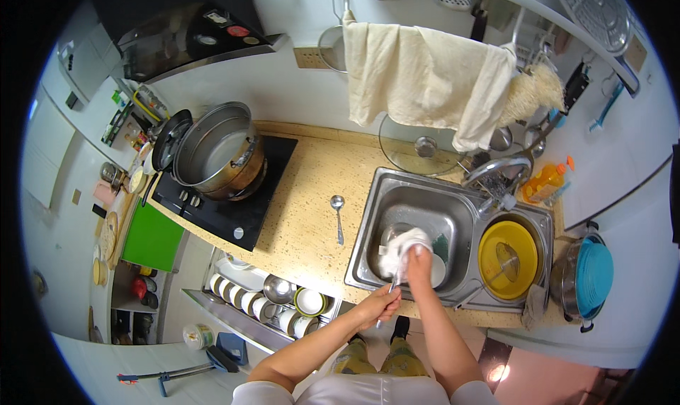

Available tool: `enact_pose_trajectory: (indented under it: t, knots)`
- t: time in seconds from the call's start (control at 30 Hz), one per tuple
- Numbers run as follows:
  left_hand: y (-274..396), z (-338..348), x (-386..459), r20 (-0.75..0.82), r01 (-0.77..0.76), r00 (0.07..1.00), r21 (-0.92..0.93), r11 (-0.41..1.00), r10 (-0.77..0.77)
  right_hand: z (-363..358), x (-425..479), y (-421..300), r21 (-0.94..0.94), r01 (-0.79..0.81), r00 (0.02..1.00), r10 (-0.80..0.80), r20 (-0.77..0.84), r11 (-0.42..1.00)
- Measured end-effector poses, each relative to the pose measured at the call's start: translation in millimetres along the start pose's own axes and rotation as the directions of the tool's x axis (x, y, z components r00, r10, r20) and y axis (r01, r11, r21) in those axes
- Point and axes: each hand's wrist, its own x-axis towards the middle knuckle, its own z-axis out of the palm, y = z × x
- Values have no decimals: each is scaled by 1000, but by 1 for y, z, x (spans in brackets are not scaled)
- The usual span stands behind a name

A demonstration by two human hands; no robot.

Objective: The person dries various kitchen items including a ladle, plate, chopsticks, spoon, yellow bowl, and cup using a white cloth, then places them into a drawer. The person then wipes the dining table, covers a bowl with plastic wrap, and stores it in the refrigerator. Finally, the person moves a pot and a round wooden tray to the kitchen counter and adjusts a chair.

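My left hand (383, 303) grips the handle of a metal utensil (379, 323) at the front edge of the sink. Its upper end runs into a white cloth (396, 256), so I cannot tell what kind it is. My right hand (418, 267) is closed around that cloth, over the larger basin of the stainless steel sink (462, 213). Below the hands, a white bowl (438, 271), a green scouring pad (440, 244) and a partly covered metal bowl (393, 232) lie in the basin. To the left, a metal spoon (338, 219) rests on the speckled countertop (303, 203).
A yellow basin (491, 240) holding a ladle-like strainer fills the smaller sink bowl under the faucet (499, 171). A large pot (218, 155) stands on the black cooktop (276, 160). Below the counter, an open drawer (239, 320) of bowls juts out. A cream towel (425, 75) hangs above.
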Motion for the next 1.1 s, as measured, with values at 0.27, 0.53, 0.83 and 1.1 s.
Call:
enact_pose_trajectory:
  t: [0.27, 0.53, 0.83, 1.1]
  knots:
    - [86, -151, 75, -723, -266, 449, 453, 851, 525, -79, 56, -23, -551, 309, 951, -247, 185, 776]
    - [147, -209, 138, -651, 241, 301, 759, 605, 697, -77, 19, -91, -644, 445, 886, -203, 416, 622]
    - [149, -209, 127, -558, -112, 607, 644, 756, 565, -33, 52, -120, -618, 593, 785, -201, 586, 515]
    - [153, -64, 64, -291, -379, 785, 472, 796, 547, 28, 49, -39, -509, 386, 802, -8, 598, 769]
